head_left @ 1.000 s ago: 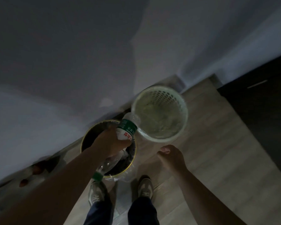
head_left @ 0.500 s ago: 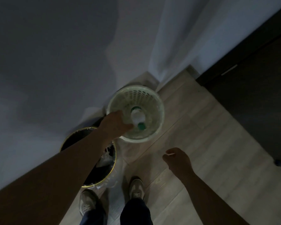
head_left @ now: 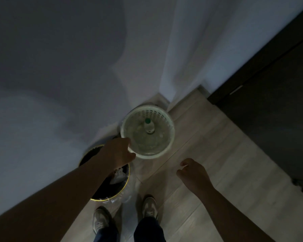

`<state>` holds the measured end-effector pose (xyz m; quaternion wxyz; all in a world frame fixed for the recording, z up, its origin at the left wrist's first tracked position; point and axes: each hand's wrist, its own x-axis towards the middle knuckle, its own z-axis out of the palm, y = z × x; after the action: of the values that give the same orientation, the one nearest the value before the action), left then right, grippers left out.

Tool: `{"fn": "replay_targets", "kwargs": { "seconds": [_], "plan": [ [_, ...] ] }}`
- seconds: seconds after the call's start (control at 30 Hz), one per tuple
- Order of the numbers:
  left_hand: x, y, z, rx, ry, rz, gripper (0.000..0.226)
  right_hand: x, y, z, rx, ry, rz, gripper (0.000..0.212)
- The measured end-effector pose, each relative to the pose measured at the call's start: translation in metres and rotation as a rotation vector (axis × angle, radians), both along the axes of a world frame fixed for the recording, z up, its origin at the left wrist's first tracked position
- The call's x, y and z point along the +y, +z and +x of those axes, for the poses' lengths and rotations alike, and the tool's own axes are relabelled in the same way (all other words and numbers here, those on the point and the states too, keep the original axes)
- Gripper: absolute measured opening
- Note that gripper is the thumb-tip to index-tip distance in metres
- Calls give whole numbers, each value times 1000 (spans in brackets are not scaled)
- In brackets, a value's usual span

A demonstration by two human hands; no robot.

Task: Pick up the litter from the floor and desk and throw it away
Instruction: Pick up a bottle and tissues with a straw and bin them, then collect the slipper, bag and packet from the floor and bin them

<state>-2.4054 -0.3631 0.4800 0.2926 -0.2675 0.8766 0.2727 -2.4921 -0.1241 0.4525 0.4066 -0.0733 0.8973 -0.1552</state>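
Inside the white perforated basket [head_left: 152,155], a bottle [head_left: 148,126]; likely light, thin-walled, slick, best gripped round the neck; clear plastic, green cap up; left hand [head_left: 118,152] empty, fingers loose, at the basket's near-left rim; right hand [head_left: 193,171] empty, loosely curled, near the basket.

Left forearm [head_left: 68,189] bare, stretched forward from lower left. Left hand [head_left: 118,152] back up, fingers loosely bent, thumb set apart, holding nothing. Right hand [head_left: 193,172] nearer the body, back up, fingers loosely curled, empty.
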Motion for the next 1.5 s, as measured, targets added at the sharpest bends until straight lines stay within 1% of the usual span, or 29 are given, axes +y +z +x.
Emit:
{"fn": "replay_targets", "kwargs": {
  "seconds": [0.1, 0.2, 0.33, 0.47, 0.57, 0.63, 0.77, 0.87, 1.03, 1.2, 1.37, 1.5],
  "plan": [
    [-1, 48, 6, -27, -16, -45, 42, 2, 48, -3, 3, 84, 16, 30],
    [-2, 103, 10, -14, -60, -122, 43, 2, 107, -4, 36, 278, 32, 37],
    [-2, 183, 15, 35, -96, -176, 47, -1, 196, -11, 135, 505, 7, 40],
    [0, 259, 27, 104, -72, -196, 46, -8, 280, -20, 275, 681, -31, 37],
    [1, 314, 40, 185, -49, -224, 47, -22, 337, -28, 337, 752, -42, 28],
    [-2, 350, 52, 238, -26, -268, 48, -34, 372, -33, 407, 821, -80, 26],
    [-15, 419, 87, 310, 44, -360, 48, -69, 448, -31, 516, 945, -192, 37],
    [-27, 470, 124, 371, 113, -474, 48, -107, 504, -10, 620, 1059, -289, 38],
    [-39, 554, 214, 439, 296, -638, 48, -174, 585, 65, 757, 1218, -499, 40],
    [-20, 635, 342, 467, 506, -845, 45, -210, 663, 182, 839, 1417, -765, 37],
    [40, 707, 486, 498, 724, -1089, 42, -207, 739, 324, 889, 1568, -1062, 38],
    [109, 740, 591, 501, 856, -1231, 42, -177, 782, 439, 876, 1657, -1253, 38]
  ]
}}
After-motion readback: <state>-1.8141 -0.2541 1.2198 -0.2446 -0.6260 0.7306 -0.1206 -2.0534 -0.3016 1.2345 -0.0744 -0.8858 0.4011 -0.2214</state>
